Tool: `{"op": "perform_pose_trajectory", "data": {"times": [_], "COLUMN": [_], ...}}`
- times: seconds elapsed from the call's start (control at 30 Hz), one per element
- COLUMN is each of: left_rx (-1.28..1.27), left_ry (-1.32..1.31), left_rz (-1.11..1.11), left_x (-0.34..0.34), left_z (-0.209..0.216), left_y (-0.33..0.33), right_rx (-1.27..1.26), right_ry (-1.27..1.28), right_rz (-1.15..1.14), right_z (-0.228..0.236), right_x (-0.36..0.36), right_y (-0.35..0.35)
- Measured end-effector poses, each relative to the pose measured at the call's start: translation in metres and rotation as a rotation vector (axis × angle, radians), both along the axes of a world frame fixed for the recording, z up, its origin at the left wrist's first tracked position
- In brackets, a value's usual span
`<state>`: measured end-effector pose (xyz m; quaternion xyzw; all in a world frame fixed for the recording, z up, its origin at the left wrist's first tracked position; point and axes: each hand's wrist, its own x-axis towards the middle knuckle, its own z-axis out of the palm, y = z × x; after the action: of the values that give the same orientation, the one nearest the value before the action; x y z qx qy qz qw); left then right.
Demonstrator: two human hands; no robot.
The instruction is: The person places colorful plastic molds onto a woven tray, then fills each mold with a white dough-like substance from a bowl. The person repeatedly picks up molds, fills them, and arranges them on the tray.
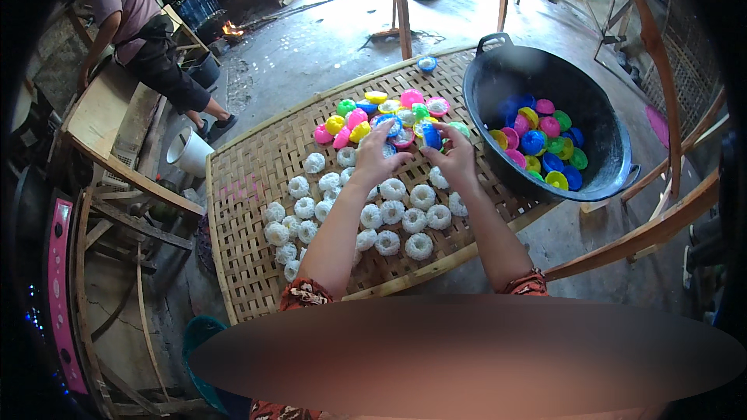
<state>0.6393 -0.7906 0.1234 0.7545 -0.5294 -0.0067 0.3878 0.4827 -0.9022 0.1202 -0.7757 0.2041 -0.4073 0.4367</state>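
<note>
Over the woven bamboo rack (pixel 257 163), both my hands work at a pile of small colourful fluted moulds. My left hand (pixel 376 159) has its fingers closed at a blue mould (pixel 389 122) with white stuff in it. In my right hand (pixel 457 162), a second blue mould (pixel 431 136) is gripped and tipped on its side. Pink, yellow and green moulds (pixel 412 98) lie just beyond my hands, several with white contents. Nearer to me, white ring-shaped cakes (pixel 391 211) with a rough, stringy surface are spread over the weave, partly hidden by my forearms.
A large black basin (pixel 599 163) at the right holds several loose moulds (pixel 545 136). One blue mould (pixel 426 64) sits at the rack's far edge. A person (pixel 144 23) bends over a wooden bench at the far left, near a white bucket (pixel 189 152) and a small fire (pixel 232 29).
</note>
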Motion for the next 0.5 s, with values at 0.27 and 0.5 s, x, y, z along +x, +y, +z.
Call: {"op": "perform_pose_trajectory", "data": {"times": [0.27, 0.5], "left_rx": [0.494, 0.486], "left_ry": [-0.438, -0.655], "left_rz": [0.241, 0.179], "left_x": [0.001, 0.013], "left_z": [-0.031, -0.043], "left_y": [0.0, -0.003], "right_rx": [-0.643, -0.813], "right_ry": [0.28, 0.235], "right_rz": [-0.095, -0.797], "right_z": [0.035, 0.123], "right_x": [-0.011, -0.086], "right_y": [0.011, -0.018]}}
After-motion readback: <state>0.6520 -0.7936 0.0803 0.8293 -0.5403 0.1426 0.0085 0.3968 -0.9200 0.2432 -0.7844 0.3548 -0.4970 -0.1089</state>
